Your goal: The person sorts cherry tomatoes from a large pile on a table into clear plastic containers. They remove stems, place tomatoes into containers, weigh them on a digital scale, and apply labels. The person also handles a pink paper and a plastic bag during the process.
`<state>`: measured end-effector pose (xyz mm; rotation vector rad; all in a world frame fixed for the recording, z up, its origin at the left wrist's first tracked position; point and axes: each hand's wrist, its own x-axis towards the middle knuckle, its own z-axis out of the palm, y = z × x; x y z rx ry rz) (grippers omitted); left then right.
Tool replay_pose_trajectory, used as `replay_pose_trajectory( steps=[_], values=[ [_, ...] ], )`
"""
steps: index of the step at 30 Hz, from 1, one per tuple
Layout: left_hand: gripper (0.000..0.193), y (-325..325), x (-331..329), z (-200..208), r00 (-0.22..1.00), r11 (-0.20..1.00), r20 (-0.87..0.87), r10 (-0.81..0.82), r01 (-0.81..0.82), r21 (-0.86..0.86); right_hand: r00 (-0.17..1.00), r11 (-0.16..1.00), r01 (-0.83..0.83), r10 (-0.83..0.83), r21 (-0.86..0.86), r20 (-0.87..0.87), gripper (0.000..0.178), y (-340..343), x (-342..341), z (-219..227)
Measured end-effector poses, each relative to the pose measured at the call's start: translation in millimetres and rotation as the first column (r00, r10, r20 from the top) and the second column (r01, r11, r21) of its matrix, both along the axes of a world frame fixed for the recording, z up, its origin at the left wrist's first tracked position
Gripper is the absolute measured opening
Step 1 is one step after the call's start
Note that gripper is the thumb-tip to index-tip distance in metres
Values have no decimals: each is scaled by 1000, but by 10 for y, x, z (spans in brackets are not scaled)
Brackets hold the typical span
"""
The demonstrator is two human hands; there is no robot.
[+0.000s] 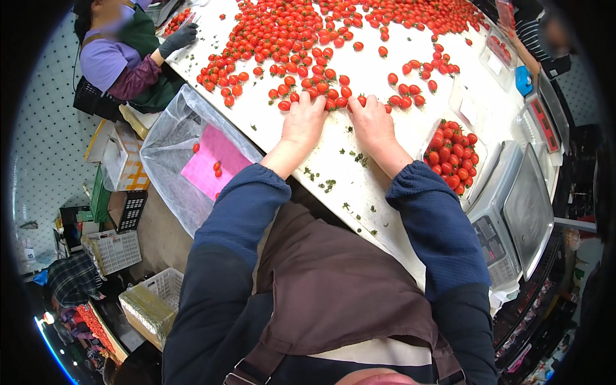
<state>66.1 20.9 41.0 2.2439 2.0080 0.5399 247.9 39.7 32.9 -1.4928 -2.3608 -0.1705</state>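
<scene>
Red cherry tomatoes (276, 38) lie heaped across the far part of a white table (410, 58), thinning out toward me. At the near edge of a small cluster, my left hand (304, 123) has its fingers curled down and closed on cherry tomatoes; its fingertips are partly hidden. Just to its right, my right hand (373, 125) bends its fingers over the table, with a cherry tomato (362, 101) at the fingertips. Green stem bits (329, 186) are scattered on the table below both hands. A clear plastic box (454, 160) filled with cherry tomatoes stands right of my right forearm.
A scale (523, 208) with a metal pan stands at the right, and another scale (545, 122) behind it. Left of the table hangs a translucent bag (168, 151) with a pink sheet and several tomatoes inside. A gloved co-worker (125, 58) is at far left, another person (545, 32) at far right.
</scene>
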Motion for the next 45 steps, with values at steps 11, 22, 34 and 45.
replay_pose_trajectory(
  steps=[11,22,34,45],
  values=[
    [36,-670,37,465,-226,724,709,668,416,-550,72,388,-721,-782,-574,-619,27,-445,307,565],
    [17,-385,445,361,905,1000,426,16,-23,12,-222,502,-782,-778,-369,-587,27,-959,849,677],
    [23,134,602,375,994,987,-41,-99,93,-129,-206,732,-492,-623,-471,-754,34,-1564,1659,900],
    [27,-300,2648,509,672,861,545,-502,327,389,680,906,422,-303,20,-668,24,-854,2029,429]
  ],
)
